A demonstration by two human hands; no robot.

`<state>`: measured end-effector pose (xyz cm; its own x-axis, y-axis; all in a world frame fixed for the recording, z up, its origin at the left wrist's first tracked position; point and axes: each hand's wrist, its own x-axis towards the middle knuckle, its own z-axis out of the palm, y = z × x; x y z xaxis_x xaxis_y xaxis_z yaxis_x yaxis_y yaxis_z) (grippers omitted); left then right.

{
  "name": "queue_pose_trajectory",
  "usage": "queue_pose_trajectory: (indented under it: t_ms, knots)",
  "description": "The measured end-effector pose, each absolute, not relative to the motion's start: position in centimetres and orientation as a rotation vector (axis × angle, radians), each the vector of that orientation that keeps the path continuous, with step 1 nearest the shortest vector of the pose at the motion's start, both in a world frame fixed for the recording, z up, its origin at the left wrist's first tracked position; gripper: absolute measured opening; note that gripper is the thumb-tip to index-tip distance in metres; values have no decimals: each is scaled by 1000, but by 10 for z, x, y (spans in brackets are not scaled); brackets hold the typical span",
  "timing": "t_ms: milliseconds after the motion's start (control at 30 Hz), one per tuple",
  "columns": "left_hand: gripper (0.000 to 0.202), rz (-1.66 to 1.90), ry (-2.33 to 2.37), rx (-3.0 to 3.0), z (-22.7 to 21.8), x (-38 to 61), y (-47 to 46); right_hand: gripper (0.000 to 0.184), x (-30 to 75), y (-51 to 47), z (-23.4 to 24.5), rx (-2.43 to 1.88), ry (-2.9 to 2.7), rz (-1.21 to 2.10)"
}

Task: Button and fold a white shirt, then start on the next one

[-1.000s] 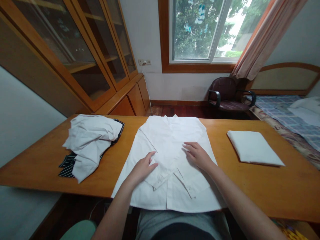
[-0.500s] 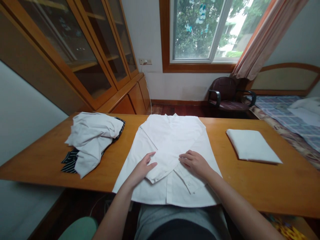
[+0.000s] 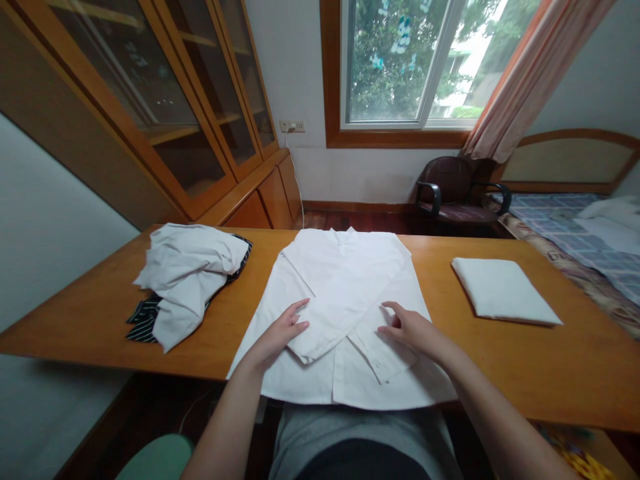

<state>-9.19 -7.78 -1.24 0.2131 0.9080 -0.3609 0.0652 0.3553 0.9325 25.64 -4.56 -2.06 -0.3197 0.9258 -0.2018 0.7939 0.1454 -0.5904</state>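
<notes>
A white long-sleeved shirt lies flat on the wooden table, its collar toward the far edge and its hem toward me. Both sleeves are laid across the body, their cuffs near the lower middle. On the left sleeve rests my left hand, fingers apart and holding nothing. Over the right side of the shirt is my right hand, thumb and forefinger apart with nothing between them; whether it touches the cloth I cannot tell.
A crumpled heap of white cloth with black striped fabric lies on the table at left. At right sits a folded white garment. Beyond are a chair, a bed and a glass-fronted cabinet. A green stool stands below.
My right hand has moved to the right over the shirt, and its thumb and forefinger have spread. My left hand has shifted only slightly. The shirt lies much as before.
</notes>
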Motion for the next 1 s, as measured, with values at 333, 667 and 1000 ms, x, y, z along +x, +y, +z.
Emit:
queue_pose_trajectory:
  t_ms: [333,667,1000]
  knots:
    - [77,788,1273,1059,-21,-88,-78,65,252,-58,-28,-1716,-2096,865]
    - [76,745,1451,1163,-25,-87,-77,52,252,-54,-11,-1517,-2148,1018]
    - [79,773,1413,1126,-25,-87,-77,49,265,-56,-26,-1515,-2190,1054]
